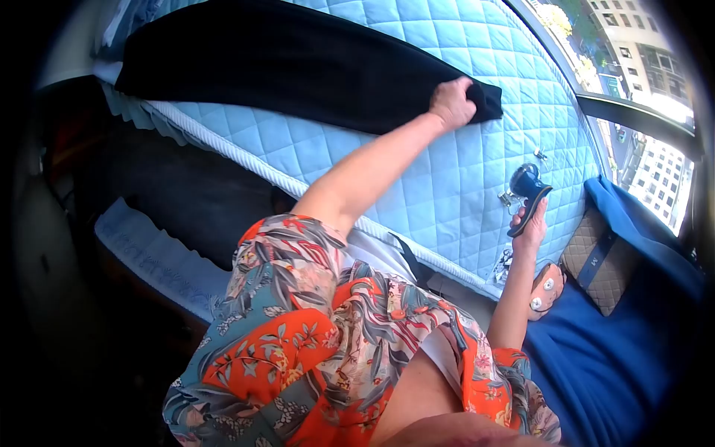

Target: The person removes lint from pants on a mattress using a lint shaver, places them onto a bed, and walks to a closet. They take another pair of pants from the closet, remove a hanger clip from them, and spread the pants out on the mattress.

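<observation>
Black trousers [298,63] lie stretched across the light blue quilted bedspread [477,164]. My left hand [453,104] is closed on the narrow end of the trousers, pinching the black cloth near the hem. Farther right and lower, my right hand [529,225] grips a dark blue fabric shaver [530,192] by its handle, with its round, shiny head pointing up and away from me. The fabric shaver is apart from the trousers. Small metal clips [509,199] show on the bedspread beside the shaver, partly hidden behind it.
Large windows [633,108] run along the right side. A brown quilted case [602,261] with a blue band rests against blue cloth [618,357] at the right. Close to my right forearm is a brown item with white round studs [546,290]. Dark furniture [171,186] stands left.
</observation>
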`<state>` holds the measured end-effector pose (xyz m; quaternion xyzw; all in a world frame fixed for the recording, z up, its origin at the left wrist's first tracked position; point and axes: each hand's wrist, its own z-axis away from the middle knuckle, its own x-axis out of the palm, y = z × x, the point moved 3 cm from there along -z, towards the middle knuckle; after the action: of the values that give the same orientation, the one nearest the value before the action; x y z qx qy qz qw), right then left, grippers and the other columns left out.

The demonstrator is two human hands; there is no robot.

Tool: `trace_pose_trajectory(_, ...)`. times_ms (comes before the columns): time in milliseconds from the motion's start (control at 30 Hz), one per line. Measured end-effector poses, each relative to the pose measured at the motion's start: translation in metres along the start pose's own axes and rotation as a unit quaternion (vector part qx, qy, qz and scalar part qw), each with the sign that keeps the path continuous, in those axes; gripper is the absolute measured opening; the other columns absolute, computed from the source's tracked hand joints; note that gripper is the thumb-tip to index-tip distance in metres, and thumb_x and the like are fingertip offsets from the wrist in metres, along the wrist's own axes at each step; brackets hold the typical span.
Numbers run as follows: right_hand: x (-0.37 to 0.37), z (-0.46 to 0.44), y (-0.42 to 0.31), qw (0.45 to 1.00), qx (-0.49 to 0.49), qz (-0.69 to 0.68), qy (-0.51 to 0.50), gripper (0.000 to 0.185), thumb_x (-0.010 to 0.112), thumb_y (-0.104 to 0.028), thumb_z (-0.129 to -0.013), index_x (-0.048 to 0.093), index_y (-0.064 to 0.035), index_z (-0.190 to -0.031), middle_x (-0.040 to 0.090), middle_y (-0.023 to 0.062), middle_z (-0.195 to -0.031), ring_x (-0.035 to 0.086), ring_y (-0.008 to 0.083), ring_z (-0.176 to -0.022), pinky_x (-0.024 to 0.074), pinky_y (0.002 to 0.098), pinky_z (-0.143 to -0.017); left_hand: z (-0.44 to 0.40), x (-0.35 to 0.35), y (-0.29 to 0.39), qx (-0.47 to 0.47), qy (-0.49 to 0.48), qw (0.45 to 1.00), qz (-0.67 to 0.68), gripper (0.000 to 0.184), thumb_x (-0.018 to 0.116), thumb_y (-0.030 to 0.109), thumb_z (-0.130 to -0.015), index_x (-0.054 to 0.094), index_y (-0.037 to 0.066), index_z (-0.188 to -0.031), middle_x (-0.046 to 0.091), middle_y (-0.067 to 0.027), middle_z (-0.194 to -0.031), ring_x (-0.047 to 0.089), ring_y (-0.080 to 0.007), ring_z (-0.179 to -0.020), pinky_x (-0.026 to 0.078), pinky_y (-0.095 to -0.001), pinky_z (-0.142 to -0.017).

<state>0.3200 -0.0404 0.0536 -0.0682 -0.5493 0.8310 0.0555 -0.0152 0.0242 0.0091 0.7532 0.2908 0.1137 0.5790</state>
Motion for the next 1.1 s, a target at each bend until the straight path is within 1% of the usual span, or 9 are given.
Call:
trace_pose_trajectory(33,-0.012,0.001,0.002,1.0,0.008,-0.013,0.001,0.048,0.053,-0.053,-0.084,0.052,-0.0052,-0.084,0.046,0.0015,-0.055,0.043,0.0111,-0.041,0.0347,0.0218,-0.037,0.006,0.004,0.003,0.002,-0.002,1.0,-0.005,0.03,0.056,0.011,-0.067,0.063,0.002,-0.095,0.066,-0.0159,-0.087,0.063,-0.0271,-0.08,0.047,-0.0369,-0.077)
trace_pose_trajectory(67,-0.024,-0.001,0.002,1.0,0.012,-0.014,-0.003,0.048,0.052,-0.053,-0.084,0.052,-0.0055,-0.083,0.046,0.0013,-0.055,0.044,0.011,-0.041,0.0344,0.0215,-0.037,-0.007,-0.011,-0.013,-0.068,0.045,0.967,0.242,0.025,0.056,0.005,-0.064,0.062,0.0,-0.088,0.064,-0.0132,-0.079,0.061,-0.0235,-0.074,0.048,-0.0341,-0.07)
trace_pose_trajectory(133,-0.042,-0.01,0.001,1.0,0.018,-0.013,-0.021,0.048,0.052,-0.053,-0.084,0.052,-0.0054,-0.082,0.046,0.0014,-0.056,0.044,0.011,-0.041,0.0344,0.0216,-0.038,-0.017,-0.086,-0.018,-0.16,0.113,0.885,0.423,0.021,0.06,-0.004,-0.065,0.059,-0.003,-0.086,0.061,-0.0123,-0.081,0.06,-0.0257,-0.076,0.05,-0.0344,-0.072)
trace_pose_trajectory(200,-0.045,-0.013,0.001,0.999,0.025,-0.011,-0.037,0.047,0.052,-0.052,-0.085,0.053,-0.0052,-0.082,0.046,0.0014,-0.056,0.043,0.0108,-0.041,0.0346,0.0218,-0.038,-0.019,-0.154,-0.075,-0.185,0.196,0.83,0.488,0.022,0.058,-0.002,-0.071,0.058,-0.004,-0.093,0.061,-0.0154,-0.093,0.059,-0.0291,-0.089,0.047,-0.0377,-0.087)
trace_pose_trajectory(367,0.019,-0.002,-0.006,0.996,0.033,0.051,-0.059,0.045,0.054,-0.05,-0.085,0.054,-0.0049,-0.081,0.046,0.0008,-0.057,0.042,0.0084,-0.042,0.0354,0.0195,-0.037,0.078,-0.279,-0.137,-0.317,0.337,0.743,0.484,0.043,0.05,-0.003,-0.075,0.046,-0.002,-0.117,0.047,-0.0188,-0.121,0.045,-0.0335,-0.113,0.036,-0.0486,-0.098)
trace_pose_trajectory(567,0.126,0.012,0.003,0.973,-0.028,0.145,-0.177,0.043,0.055,-0.047,-0.086,0.052,-0.0075,-0.07,0.046,-0.0006,-0.055,0.042,0.0064,-0.043,0.0337,0.0197,-0.037,0.151,-0.274,-0.153,-0.361,0.295,0.702,0.538,0.04,0.055,0.005,-0.076,0.048,0.003,-0.115,0.051,-0.0132,-0.117,0.044,-0.0328,-0.112,0.03,-0.0493,-0.1)
trace_pose_trajectory(733,0.197,-0.008,0.036,0.926,-0.121,0.25,-0.255,0.048,0.056,-0.046,-0.085,0.055,-0.0023,-0.066,0.046,-0.0003,-0.051,0.044,0.0067,-0.042,0.0319,0.0235,-0.036,0.139,-0.212,-0.13,-0.395,0.176,0.885,0.173,0.056,0.065,0.01,-0.072,0.043,0.002,-0.123,0.051,-0.0128,-0.116,0.054,-0.0246,-0.099,0.051,-0.0384,-0.07)
trace_pose_trajectory(833,0.244,-0.023,0.042,0.788,-0.304,0.496,-0.202,0.056,0.048,-0.056,-0.083,0.06,-0.0021,-0.076,0.061,0.0192,-0.07,0.059,0.0373,-0.074,0.0453,0.0422,-0.066,0.134,-0.163,-0.128,-0.407,0.109,0.893,0.161,0.053,0.057,0.001,-0.068,0.043,0.002,-0.12,0.059,-0.0081,-0.099,0.057,-0.0186,-0.085,0.05,-0.0366,-0.063)
trace_pose_trajectory(1100,0.1,-0.105,0.029,0.748,-0.298,0.593,0.003,0.062,0.043,-0.062,-0.082,0.059,-0.0021,-0.076,0.061,0.0202,-0.076,0.059,0.0378,-0.075,0.0437,0.0443,-0.067,0.17,-0.097,-0.12,-0.398,0.005,0.889,0.224,0.046,0.054,-0.006,-0.061,0.049,-0.004,-0.106,0.06,-0.008,-0.092,0.055,-0.0162,-0.082,0.042,-0.024,-0.071)
